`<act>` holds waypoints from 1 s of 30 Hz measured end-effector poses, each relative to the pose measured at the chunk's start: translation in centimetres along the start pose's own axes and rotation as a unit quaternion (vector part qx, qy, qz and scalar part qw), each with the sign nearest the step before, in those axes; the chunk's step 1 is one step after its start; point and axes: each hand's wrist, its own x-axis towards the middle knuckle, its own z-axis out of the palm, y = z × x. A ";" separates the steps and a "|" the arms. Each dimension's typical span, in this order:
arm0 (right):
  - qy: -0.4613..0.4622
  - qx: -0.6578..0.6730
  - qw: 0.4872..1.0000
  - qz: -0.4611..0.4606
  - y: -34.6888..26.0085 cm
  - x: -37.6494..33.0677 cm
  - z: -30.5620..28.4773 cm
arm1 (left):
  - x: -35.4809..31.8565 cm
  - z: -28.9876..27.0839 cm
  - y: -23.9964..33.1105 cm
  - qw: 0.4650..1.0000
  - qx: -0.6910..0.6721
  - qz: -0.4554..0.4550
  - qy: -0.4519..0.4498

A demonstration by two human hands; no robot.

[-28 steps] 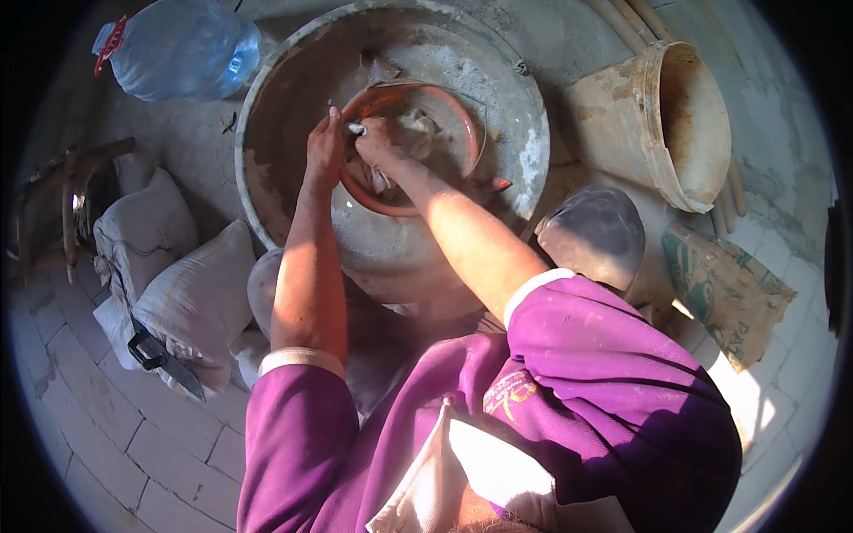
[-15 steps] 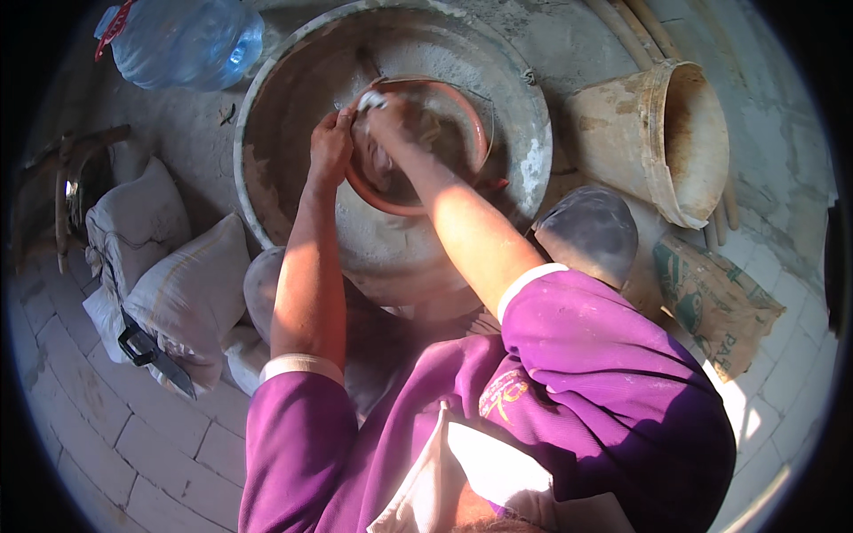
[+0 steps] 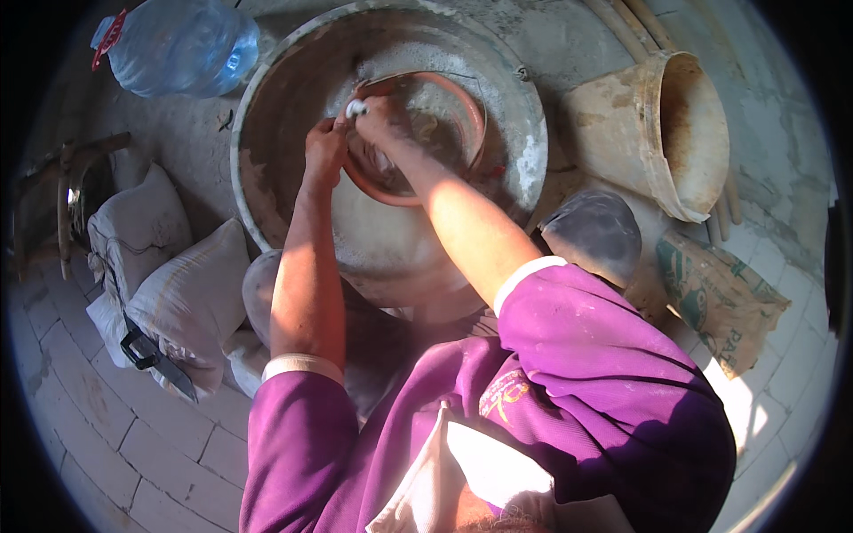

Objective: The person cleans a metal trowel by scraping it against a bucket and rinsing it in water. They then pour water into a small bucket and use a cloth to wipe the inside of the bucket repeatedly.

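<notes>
A wide, dusty round tub (image 3: pixel 247 178) stands on the floor in front of me. Inside it sits a reddish-brown round basin (image 3: pixel 478 124). My left hand (image 3: pixel 326 149) is closed on the basin's left rim. Close beside it, my right hand (image 3: pixel 384 123) is closed on a small white piece (image 3: pixel 355 107), perhaps cloth or sponge, pressed to the inside of the rim. Pale, crumpled matter lies in the basin under my right forearm, too blurred to name. Whitish residue covers the tub's bottom.
Back left lies a clear blue water bottle (image 3: pixel 191 49) with a red handle. White sacks (image 3: pixel 191 289) and a black-handled saw (image 3: pixel 158 360) are at my left, by a wooden stool (image 3: pixel 67 191). A dirty bucket (image 3: pixel 613 129) lies tipped at right, near wooden poles (image 3: pixel 617 27) and a brown paper bag (image 3: pixel 724 302).
The basin has shifted slightly up and left in the view, with both hands staying on it. My right hand and the white piece have moved a little left along the rim.
</notes>
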 end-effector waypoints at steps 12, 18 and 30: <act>0.011 0.072 0.993 0.091 1.2 1.1 -0.7 | -1.6 0.2 1.1 1.000 -0.015 -0.018 0.020; -0.019 0.009 0.998 -0.055 0.6 -0.2 -0.4 | 0.2 -0.5 1.5 0.999 -0.013 -0.040 -0.029; 0.088 0.010 0.987 0.135 4.6 -1.4 -0.5 | 0.9 -0.5 -1.6 0.987 -0.144 -0.001 -0.072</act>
